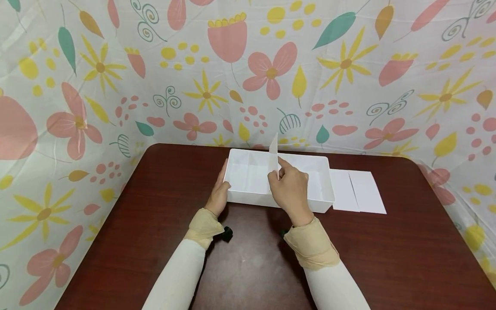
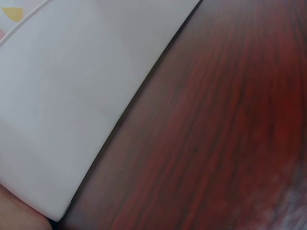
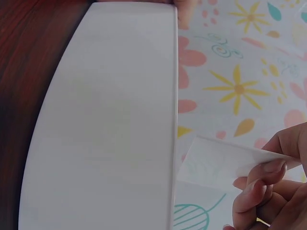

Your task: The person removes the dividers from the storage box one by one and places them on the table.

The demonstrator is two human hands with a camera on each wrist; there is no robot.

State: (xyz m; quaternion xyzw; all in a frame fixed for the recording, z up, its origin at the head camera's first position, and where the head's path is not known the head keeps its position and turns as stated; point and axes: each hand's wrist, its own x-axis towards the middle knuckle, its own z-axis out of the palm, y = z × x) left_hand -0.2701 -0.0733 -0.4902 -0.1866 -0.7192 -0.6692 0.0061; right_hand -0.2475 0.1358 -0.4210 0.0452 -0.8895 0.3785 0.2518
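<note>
A long white open-topped plastic box point(image 1: 252, 198) lies across the table, its wall point(image 2: 86, 86) filling much of the left wrist view. My left hand point(image 1: 219, 196) holds the box's left end, thumb at the rim and fingers along the outer side. Above the middle of the box, my right hand point(image 1: 290, 187) pinches a thin white panel point(image 1: 273, 153) between thumb and fingers. The panel point(image 3: 208, 155) stands upright, its lower edge hidden behind the box wall in the right wrist view. A faint crosswise divider point(image 1: 247, 171) shows in the left part of the box.
Two flat white panels point(image 1: 342, 189) lie side by side on the dark red-brown table point(image 1: 418, 241), close against the box's right end. A flower-printed cloth point(image 1: 228, 86) hangs right behind the table's far edge and along its left side.
</note>
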